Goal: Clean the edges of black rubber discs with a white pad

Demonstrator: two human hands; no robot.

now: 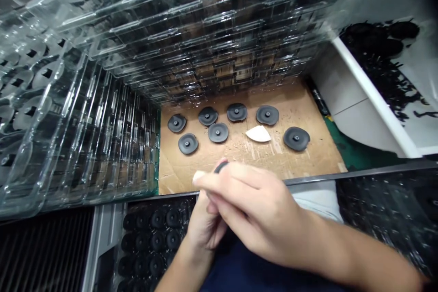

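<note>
My left hand (204, 223) is closed below the cardboard's near edge, partly hidden by my right hand (255, 200). Between them shows the edge of a dark disc-shaped part (221, 167); most of it is covered by fingers. The fingers of my right hand are bent and pressed over this part, with something white (199, 177) at the tip of the index finger. Several dark rounded discs with small central hubs, such as one disc (218, 132), lie apart on the cardboard sheet (239, 157). Among them rests a white, roughly triangular piece (258, 133).
Tall stacks of clear plastic trays (219, 23) stand behind and at left (102, 114). On the right, a white bin (376, 96) holds black parts (383, 50). A dark pen-like tool (318, 96) lies beside it. Below left, a tray (150, 242) carries rows of dark discs.
</note>
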